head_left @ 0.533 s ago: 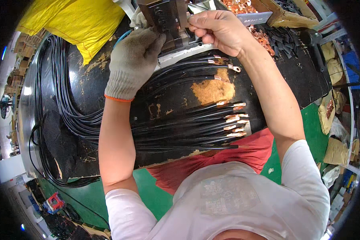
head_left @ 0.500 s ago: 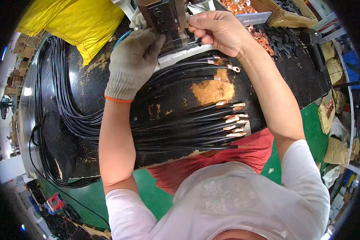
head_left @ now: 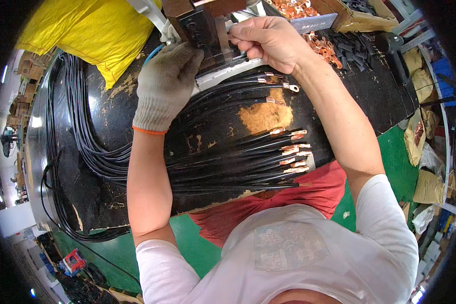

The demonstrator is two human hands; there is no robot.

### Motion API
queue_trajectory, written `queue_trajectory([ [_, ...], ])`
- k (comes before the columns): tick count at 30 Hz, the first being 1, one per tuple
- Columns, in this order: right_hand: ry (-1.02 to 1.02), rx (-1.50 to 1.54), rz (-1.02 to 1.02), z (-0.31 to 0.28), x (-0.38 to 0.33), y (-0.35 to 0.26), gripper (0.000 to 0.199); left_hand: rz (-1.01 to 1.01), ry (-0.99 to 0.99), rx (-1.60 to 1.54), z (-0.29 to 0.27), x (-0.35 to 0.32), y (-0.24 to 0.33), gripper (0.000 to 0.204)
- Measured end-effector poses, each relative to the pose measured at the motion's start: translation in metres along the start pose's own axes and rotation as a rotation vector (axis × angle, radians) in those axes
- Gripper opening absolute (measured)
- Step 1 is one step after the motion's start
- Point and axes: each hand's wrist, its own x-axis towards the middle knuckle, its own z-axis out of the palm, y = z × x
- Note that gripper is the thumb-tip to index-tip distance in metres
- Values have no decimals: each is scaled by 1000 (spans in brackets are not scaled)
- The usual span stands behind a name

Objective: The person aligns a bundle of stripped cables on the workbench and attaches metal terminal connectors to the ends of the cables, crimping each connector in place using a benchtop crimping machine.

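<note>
A dark metal press [head_left: 202,30] stands on a white base [head_left: 228,72] at the far edge of the table. My left hand [head_left: 168,81], in a grey knitted glove with an orange cuff, is closed at the press's left side; what its fingers hold is hidden. My bare right hand [head_left: 271,41] pinches at the press's right side, its fingertips close to the jaws. Whatever lies in that pinch is too small to make out. Just in front of the base, several black cables [head_left: 228,91] end in copper lugs [head_left: 291,87].
A bundle of black cables [head_left: 86,137] loops along the left and across the front, with copper ends [head_left: 296,149] at right. Loose copper lugs [head_left: 321,49] and black sleeves [head_left: 353,50] lie far right, by a lug-filled bin [head_left: 314,23]. A yellow sack [head_left: 91,35] rests far left.
The view has shifted slightly, so the press and both hands sit a little further left. Both hands keep the same closed grip beside the press.
</note>
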Motion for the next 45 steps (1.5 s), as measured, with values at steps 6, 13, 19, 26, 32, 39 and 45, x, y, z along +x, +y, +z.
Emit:
queue_trajectory([
  [6,-3,28,-36,-4,-4,1,18,51,26,0,-4,-3,3,17],
  [13,-78,-678,-365,-28,-56,-21,22,124,73,97,-32,-33,59,20],
  [19,-965,-1109,-204,13,-76,-6,31,-12,-744,-116,-33,-67,76,25],
  [26,-537,-1060,-272,-27,-63,-18,33,-187,-374,-310,-37,-51,43,20],
  [32,-337,-812,-171,-16,-59,-18,45,-219,-262,-508,-16,-17,59,26],
  [39,-226,-564,-46,-11,-59,-19,38,18,-91,-141,5,-17,49,22],
  [45,-95,-420,201,-3,-59,-28,29,154,84,-1,9,-21,40,22],
])
